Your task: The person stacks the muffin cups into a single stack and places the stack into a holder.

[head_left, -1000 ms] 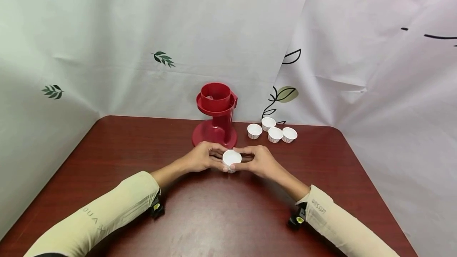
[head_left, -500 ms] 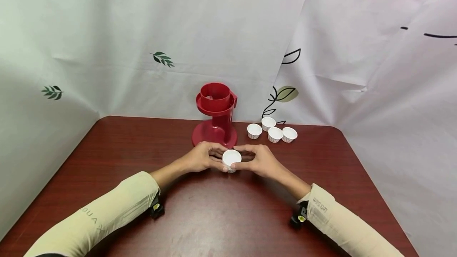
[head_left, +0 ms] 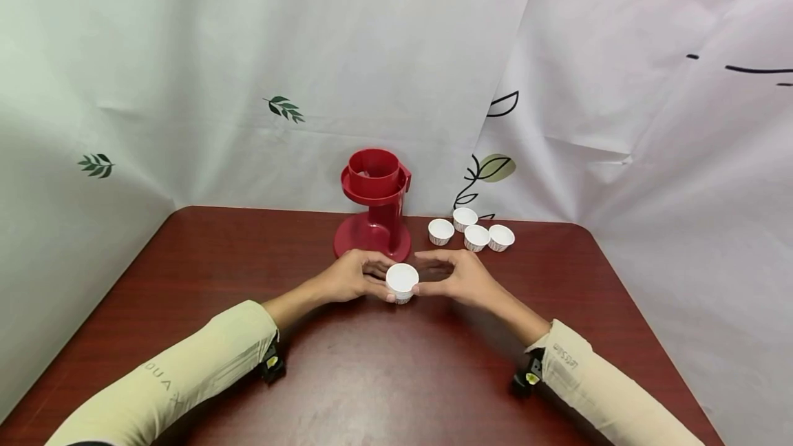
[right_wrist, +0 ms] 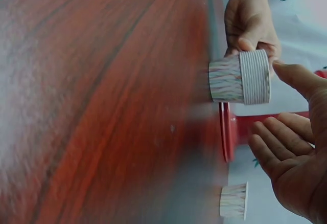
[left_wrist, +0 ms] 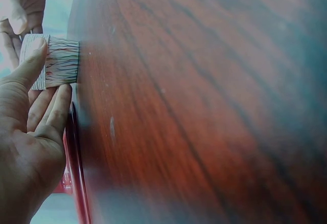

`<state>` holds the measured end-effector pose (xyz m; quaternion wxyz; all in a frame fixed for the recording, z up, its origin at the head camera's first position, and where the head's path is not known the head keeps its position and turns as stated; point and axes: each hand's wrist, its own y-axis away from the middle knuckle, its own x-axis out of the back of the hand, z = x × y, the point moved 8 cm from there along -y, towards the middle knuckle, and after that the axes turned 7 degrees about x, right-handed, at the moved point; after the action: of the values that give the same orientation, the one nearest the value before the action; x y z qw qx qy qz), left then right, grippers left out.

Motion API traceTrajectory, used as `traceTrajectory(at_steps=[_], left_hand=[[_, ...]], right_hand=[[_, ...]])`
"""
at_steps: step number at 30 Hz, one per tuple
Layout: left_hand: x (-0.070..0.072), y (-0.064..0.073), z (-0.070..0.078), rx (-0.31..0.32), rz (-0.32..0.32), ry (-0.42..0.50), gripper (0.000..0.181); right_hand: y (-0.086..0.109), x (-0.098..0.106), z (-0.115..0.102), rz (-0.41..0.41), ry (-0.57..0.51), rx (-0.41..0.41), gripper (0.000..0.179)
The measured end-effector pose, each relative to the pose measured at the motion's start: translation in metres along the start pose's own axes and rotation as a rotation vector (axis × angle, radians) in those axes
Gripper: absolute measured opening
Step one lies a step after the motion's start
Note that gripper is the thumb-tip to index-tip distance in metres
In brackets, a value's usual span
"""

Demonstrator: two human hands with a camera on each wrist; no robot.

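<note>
A stack of nested white paper baking cups stands upright on the table, in front of the red stand. Several rims show layered in the right wrist view, above streaky patterned sides. My left hand holds the stack from the left, thumb on the near side and fingers on the far side. On the right, my right hand is spread wide with its palm towards the stack. Its thumb tip is right at the rim, while its other fingers are apart from the cups.
Behind the hands stands a red plastic stand with a round base and an open cylinder on top. Several single paper cups sit to its right, near the back edge of the brown table. A white cloth backdrop hangs behind.
My right hand has drawn slightly to the right, off the stack, and its fingers have spread. The left hand keeps its hold, and the cups have stayed in place.
</note>
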<state>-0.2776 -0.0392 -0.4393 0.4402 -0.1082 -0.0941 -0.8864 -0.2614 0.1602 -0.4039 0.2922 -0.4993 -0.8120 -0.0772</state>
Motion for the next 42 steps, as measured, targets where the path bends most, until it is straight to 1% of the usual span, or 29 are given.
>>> traceTrajectory(at_steps=[5,11,18,22,27,34,42], left_hand=[[0.0,0.0,-0.001,0.006,0.002,0.001,0.054],[0.001,0.0,-0.002,0.016,0.007,-0.007,0.054],[0.001,0.001,-0.001,0.008,0.007,-0.01,0.054],[0.0,0.001,-0.001,0.004,0.008,-0.014,0.054],[0.0,0.001,-0.002,0.01,0.012,-0.014,0.054],[-0.001,0.002,-0.002,0.022,0.017,-0.016,0.054],[-0.003,0.002,0.002,0.001,0.004,0.012,0.06]], right_hand=[[0.001,0.012,0.003,0.017,0.045,-0.003,0.066],[0.002,0.029,0.01,0.05,0.053,-0.02,0.063],[0.004,0.051,0.019,0.113,0.06,-0.044,0.059],[0.004,0.065,0.021,0.151,0.082,-0.041,0.06],[0.004,0.087,0.024,0.2,0.115,-0.059,0.058],[0.007,0.11,0.026,0.237,0.131,-0.068,0.059],[0.011,0.126,0.032,0.253,0.145,-0.096,0.059]])
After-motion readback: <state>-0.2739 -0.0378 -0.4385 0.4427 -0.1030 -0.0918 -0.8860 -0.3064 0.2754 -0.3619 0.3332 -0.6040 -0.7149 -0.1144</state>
